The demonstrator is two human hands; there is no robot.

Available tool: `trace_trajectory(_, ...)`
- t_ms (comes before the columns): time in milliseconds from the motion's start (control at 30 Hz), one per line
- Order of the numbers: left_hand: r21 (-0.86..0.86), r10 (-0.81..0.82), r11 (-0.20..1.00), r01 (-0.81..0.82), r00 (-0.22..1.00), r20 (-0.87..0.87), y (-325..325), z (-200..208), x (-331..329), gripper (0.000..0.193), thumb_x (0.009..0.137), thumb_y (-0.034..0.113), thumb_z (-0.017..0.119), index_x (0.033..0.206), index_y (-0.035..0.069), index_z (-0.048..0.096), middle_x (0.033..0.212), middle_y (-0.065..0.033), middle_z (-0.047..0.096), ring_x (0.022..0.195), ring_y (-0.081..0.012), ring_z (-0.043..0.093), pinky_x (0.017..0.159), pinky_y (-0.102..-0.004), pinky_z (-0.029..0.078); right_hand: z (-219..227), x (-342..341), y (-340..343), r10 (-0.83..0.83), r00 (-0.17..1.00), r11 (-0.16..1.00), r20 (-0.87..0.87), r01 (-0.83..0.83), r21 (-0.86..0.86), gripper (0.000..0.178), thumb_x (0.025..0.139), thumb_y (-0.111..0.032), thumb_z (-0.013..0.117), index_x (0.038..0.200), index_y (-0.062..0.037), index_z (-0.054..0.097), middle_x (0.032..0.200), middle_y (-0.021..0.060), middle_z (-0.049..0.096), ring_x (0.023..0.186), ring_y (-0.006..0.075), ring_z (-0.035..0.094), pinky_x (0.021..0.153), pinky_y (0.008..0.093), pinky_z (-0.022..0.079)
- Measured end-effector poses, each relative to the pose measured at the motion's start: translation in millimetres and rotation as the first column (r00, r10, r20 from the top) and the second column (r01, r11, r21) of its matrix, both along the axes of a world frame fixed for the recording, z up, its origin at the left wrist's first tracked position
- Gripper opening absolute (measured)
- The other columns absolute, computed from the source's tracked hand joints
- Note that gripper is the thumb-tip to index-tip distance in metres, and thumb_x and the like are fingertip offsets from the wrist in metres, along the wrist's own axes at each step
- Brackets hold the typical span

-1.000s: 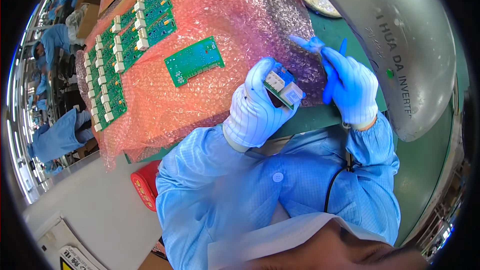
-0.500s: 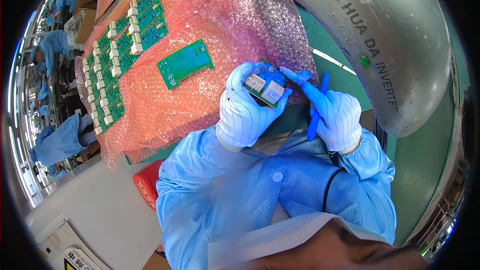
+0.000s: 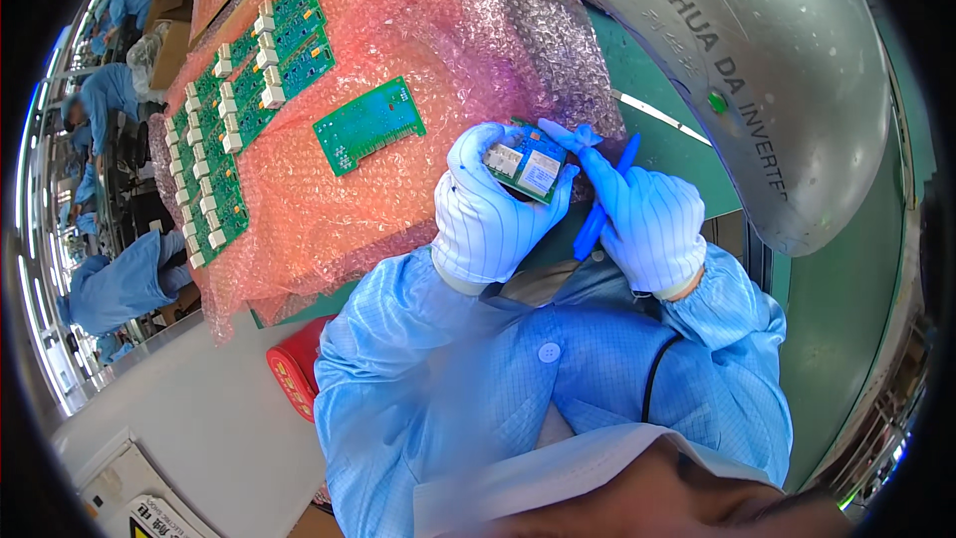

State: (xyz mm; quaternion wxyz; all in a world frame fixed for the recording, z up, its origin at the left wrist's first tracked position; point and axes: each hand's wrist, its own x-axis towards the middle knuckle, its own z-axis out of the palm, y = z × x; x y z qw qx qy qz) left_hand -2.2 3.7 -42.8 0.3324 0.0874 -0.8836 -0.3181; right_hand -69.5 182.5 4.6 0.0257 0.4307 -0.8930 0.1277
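My left hand (image 3: 483, 219), in a white striped glove, grips a small green circuit board (image 3: 530, 161) by its edges. Pale box-shaped components on that board face up. My right hand (image 3: 657, 224), gloved too, is closed around a blue pen (image 3: 590, 231) that slants across the palm. Its blue-lit fingertips reach the board's upper right edge; whether they touch it I cannot tell. Farther left, a single green circuit board (image 3: 368, 127) lies on pink bubble wrap (image 3: 468, 60), with its row of edge tabs toward me.
Joined green boards (image 3: 284, 65) with rows of pale components cover the wrap's left side. A big metal lamp hood (image 3: 797, 90) hangs at right over the green tabletop (image 3: 836, 359). A white strip (image 3: 662, 120) lies beneath it. A red container (image 3: 295, 369) stands at lower left. Co-workers (image 3: 124, 284) are far left.
The right hand has shifted left, and the pen in it leans over more. The held board has turned so its component side faces up more flatly. The left hand has barely moved.
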Motion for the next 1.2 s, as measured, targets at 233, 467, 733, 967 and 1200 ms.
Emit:
trace_trajectory(233,-0.042,0.016,0.999,-0.014,1.000,0.026,1.0,7.2,-0.4,0.081,0.061,0.032,0.092,0.122,0.003,0.047,0.101,-0.0151,0.062,0.082,-0.0337,0.068,0.071,-0.0413,0.057,-9.0,-13.4,-21.3,-0.008,1.000,0.988,-0.024,0.004,-0.158,0.073,0.074,-0.015,0.068,0.144,-0.0234,0.050,0.058,0.0063,0.057,0.051,0.0232,0.061,0.046,0.0348,0.044)
trace_trajectory(467,-0.019,-0.007,1.000,0.008,0.996,0.085,0.6,12.3,0.2,0.079,0.064,0.017,0.092,0.123,0.005,0.040,0.107,-0.0130,0.061,0.091,-0.0264,0.066,0.078,-0.0382,0.055,-13.0,-14.0,4.8,0.069,0.998,0.973,-0.013,-0.070,-0.219,0.065,0.076,-0.016,0.065,0.140,-0.0217,0.055,0.059,0.0077,0.057,0.052,0.0280,0.060,0.048,0.0386,0.044)
trace_trajectory(733,0.014,0.009,1.000,-0.009,1.000,-0.026,0.5,1.0,-3.9,0.078,0.059,0.028,0.094,0.118,0.003,0.050,0.099,-0.0141,0.061,0.081,-0.0304,0.068,0.069,-0.0384,0.057,-4.1,-9.7,-5.4,0.067,0.994,0.979,-0.088,-0.082,-0.187,0.058,0.074,-0.017,0.069,0.131,-0.0153,0.061,0.061,0.0074,0.056,0.052,0.0270,0.058,0.049,0.0414,0.043)
trace_trajectory(967,-0.071,0.034,0.997,-0.036,0.999,-0.029,0.6,3.7,-5.7,0.076,0.059,0.030,0.093,0.117,0.003,0.050,0.099,-0.0133,0.061,0.078,-0.0313,0.069,0.066,-0.0385,0.057,-20.0,-16.7,-8.0,0.084,0.987,0.974,-0.137,-0.110,-0.197,0.057,0.072,-0.020,0.070,0.129,-0.0158,0.061,0.062,0.0054,0.055,0.052,0.0260,0.058,0.050,0.0409,0.043)
trace_trajectory(1200,-0.096,0.047,0.994,-0.047,0.999,0.001,-1.5,6.2,-4.1,0.076,0.059,0.032,0.092,0.116,0.004,0.051,0.096,-0.0126,0.061,0.074,-0.0311,0.068,0.062,-0.0382,0.057,-12.6,-17.1,-12.5,0.105,0.993,0.962,-0.045,-0.113,-0.247,0.057,0.072,-0.020,0.070,0.127,-0.0161,0.062,0.063,0.0054,0.056,0.053,0.0261,0.059,0.050,0.0406,0.043)
